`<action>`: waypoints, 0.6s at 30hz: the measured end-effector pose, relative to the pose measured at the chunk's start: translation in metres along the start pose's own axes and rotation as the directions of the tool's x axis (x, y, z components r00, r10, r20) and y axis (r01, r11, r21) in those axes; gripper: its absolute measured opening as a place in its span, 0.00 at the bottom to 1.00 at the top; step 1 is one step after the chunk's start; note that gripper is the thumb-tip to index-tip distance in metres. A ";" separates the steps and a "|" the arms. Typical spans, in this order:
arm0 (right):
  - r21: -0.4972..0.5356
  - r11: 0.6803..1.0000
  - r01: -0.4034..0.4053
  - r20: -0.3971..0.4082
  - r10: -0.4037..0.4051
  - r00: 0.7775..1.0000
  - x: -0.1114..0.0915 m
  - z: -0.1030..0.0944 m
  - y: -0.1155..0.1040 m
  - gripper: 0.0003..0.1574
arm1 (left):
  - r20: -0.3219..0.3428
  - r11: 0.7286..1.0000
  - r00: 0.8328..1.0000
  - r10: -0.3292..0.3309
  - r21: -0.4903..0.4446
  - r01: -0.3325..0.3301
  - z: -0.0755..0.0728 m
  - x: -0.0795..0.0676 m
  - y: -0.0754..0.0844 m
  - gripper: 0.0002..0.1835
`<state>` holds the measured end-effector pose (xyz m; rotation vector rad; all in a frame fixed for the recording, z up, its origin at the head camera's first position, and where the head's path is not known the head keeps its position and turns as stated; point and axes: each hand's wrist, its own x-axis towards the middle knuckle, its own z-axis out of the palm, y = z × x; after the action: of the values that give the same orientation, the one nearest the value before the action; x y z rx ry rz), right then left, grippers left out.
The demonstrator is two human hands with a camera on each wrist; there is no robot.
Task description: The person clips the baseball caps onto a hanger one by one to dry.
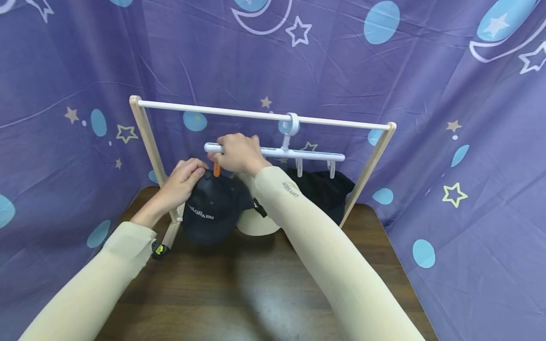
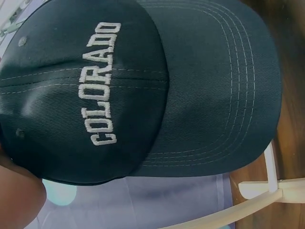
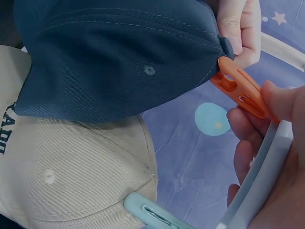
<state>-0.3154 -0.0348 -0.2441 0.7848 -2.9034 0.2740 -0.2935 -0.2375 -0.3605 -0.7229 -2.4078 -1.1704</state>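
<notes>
A dark navy cap (image 2: 200, 86) with white COLORADO lettering hangs at the left end of a white clip hanger (image 1: 315, 155). At the cap's crown, my left hand (image 1: 182, 181) pinches the fabric. My right hand (image 1: 240, 152) is at the hanger's left end, its thumb and fingers on an orange clip (image 3: 243, 88). In the right wrist view, the clip's tip meets the cap's top beside its button. Next to it a beige cap (image 3: 81, 167) hangs from a pale green clip (image 3: 155, 212). My right forearm partly covers the beige cap in the head view.
The hanger hooks onto the white rail (image 1: 213, 111) of a wooden-legged rack (image 1: 368, 173). Black caps (image 1: 328, 192) hang at the right below grey-white clips (image 1: 331, 169). The rack stands on a brown wooden table (image 1: 204, 303), with a patterned purple curtain (image 1: 431, 85) behind.
</notes>
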 end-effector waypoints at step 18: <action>0.017 1.000 -0.017 0.010 0.017 1.000 -0.002 -0.002 -0.001 0.26 | -0.082 0.985 0.992 -0.094 -0.154 0.080 0.014 0.000 0.000 0.14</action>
<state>-0.3133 -0.0346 -0.2419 0.7661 -2.9219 0.2984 -0.2951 -0.2265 -0.3687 -0.6007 -2.3166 -1.4019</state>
